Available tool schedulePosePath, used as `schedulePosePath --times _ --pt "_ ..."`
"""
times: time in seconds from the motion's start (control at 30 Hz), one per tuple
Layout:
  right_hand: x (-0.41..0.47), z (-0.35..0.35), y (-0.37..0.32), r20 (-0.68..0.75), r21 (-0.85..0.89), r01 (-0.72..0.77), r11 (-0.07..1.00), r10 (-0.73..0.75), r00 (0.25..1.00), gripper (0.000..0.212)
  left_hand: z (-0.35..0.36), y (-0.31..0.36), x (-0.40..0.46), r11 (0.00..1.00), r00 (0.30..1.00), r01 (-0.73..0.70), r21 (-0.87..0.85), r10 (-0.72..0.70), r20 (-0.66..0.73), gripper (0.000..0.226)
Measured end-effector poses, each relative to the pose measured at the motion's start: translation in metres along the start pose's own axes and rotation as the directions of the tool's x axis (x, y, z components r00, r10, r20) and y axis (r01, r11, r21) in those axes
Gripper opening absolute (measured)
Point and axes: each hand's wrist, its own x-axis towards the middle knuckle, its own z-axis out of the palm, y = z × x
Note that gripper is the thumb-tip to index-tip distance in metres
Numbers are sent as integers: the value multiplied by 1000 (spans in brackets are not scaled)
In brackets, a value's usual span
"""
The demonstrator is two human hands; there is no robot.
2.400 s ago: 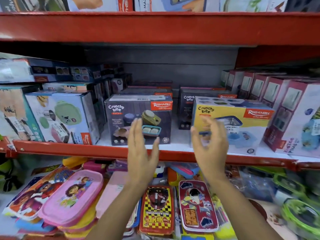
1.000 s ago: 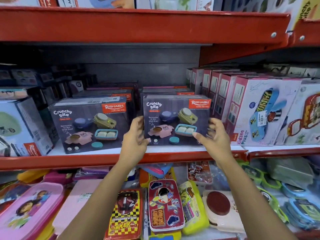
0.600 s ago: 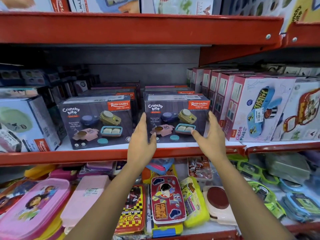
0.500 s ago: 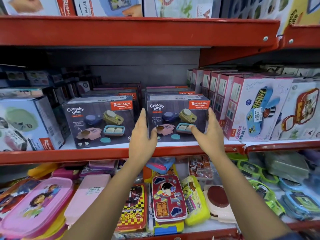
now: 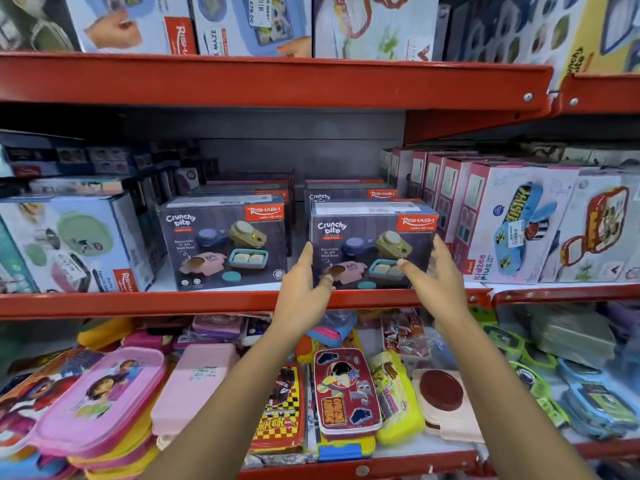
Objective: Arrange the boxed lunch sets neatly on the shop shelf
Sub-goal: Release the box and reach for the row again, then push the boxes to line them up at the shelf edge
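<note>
A dark Crunchy Bite lunch set box point(image 5: 370, 237) stands upright at the front lip of the red middle shelf point(image 5: 207, 301). My left hand point(image 5: 304, 289) clasps its left side, thumb on the front face. My right hand point(image 5: 434, 275) clasps its right side, thumb also on the front. A matching dark box point(image 5: 221, 240) stands to the left, a hand's width away. More of the same boxes point(image 5: 349, 194) are lined up behind both.
Pink Kidzee Plus boxes point(image 5: 502, 223) crowd close on the right of the held box. A white box with a green lunch box picture point(image 5: 72, 244) stands far left. Loose plastic lunch boxes point(image 5: 343, 386) fill the shelf below. The upper red shelf point(image 5: 277, 81) overhangs.
Since 2.4 s ago the view swung right and my open hands closed on the right dark box. Over the last half second the box came slightly closer to the shelf's front lip.
</note>
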Motion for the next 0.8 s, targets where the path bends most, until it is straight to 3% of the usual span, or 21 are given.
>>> schedulePosePath --times 0.13,0.27,0.33,0.43,0.5,0.6,0.8 --pt "-15 5 -10 -49 -104 30 994 -35 998 89 -9 3 -11 999 999 -25 37 26 -37 67" --pt "-40 34 -31 -205 -148 235 961 -263 943 74 -30 -2 -17 997 980 -46 55 55 -190 64" --pt "-55 57 -44 -174 -115 339 934 -355 918 64 -46 -10 -15 997 957 -43 64 60 -284 64" --pt "-69 94 -61 -2 2 415 910 -415 910 58 -73 -27 -6 995 922 17 98 22 -386 69" --pt "-73 116 -71 132 40 373 927 -375 918 61 -91 -37 0 993 896 75 92 -27 -444 74" --pt "-66 144 -84 298 55 188 981 -196 934 70 -115 -47 8 986 869 162 45 -121 -480 81" --pt "-51 172 -95 374 0 -66 998 61 925 75 -150 -78 28 973 901 220 -72 -231 -368 90"
